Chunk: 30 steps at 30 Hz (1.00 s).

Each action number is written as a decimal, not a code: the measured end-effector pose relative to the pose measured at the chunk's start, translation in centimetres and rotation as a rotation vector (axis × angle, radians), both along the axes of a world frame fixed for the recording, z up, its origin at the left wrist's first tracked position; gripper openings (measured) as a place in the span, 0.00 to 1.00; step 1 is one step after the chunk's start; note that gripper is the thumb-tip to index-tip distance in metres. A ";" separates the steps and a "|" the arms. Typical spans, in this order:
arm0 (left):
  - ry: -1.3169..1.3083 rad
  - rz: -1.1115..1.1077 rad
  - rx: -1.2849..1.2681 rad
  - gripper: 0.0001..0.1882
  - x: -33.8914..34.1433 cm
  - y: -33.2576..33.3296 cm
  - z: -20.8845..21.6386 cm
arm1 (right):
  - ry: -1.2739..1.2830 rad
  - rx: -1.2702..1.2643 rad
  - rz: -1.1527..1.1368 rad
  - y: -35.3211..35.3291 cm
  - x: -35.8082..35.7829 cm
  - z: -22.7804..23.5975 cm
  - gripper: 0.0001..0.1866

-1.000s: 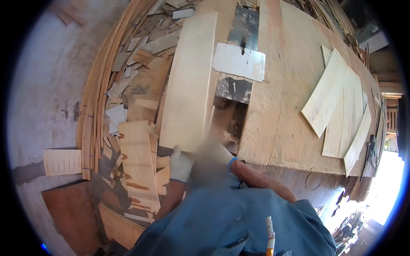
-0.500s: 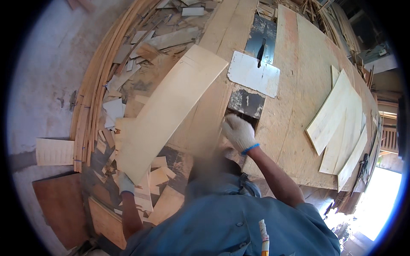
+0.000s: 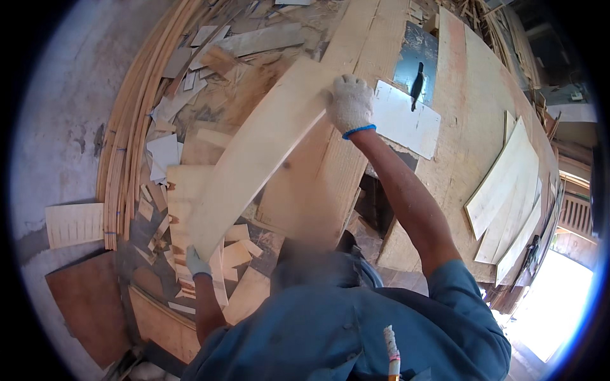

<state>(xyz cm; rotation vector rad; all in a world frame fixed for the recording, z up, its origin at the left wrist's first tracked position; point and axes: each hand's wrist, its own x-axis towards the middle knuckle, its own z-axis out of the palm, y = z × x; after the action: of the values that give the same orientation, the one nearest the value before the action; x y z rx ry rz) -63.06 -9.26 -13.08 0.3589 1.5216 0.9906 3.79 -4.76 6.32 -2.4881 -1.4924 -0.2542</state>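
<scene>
A long pale wooden board (image 3: 260, 146) slants across the left part of the worktable. My left hand (image 3: 198, 262), in a white work glove, grips its near end by the lower edge. At the far end my right hand (image 3: 351, 103), gloved with a blue cuff, is closed on the board's right edge, the fingertips partly hidden. Just right of that hand lies a white plate (image 3: 406, 124) set in the table. A dark narrow upright shape (image 3: 417, 87), perhaps a saw blade or its slot, shows at a bluish metal plate (image 3: 406, 54) behind it.
Thin pale boards (image 3: 508, 197) lie at the table's right. Offcuts (image 3: 238, 254) and scraps are strewn left and below the board. Long bundled strips (image 3: 121, 165) run along the left wall. A dark opening (image 3: 373, 206) gapes in the table near my right forearm.
My right hand has moved up and forward from the table opening to the board's far end and taken hold. The board has shifted slightly, its near end rising with my left hand.
</scene>
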 end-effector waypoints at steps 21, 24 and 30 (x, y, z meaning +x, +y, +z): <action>1.586 -0.746 0.260 0.15 0.3 16.0 1.9 | 0.730 0.190 -0.562 -13.2 1.5 0.6 0.22; 0.848 -0.515 0.490 0.11 12.1 22.2 7.5 | 0.869 0.361 -0.758 -22.1 1.9 0.7 0.18; 0.566 -0.737 0.721 0.15 31.8 19.1 14.6 | 0.497 0.229 -0.654 -32.1 4.2 -4.9 0.09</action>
<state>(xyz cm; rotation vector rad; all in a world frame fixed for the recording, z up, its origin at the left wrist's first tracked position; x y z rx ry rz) -31.27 9.82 1.49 1.6930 1.2720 0.8240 7.94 -36.87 1.43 -2.5099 -0.4178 0.0880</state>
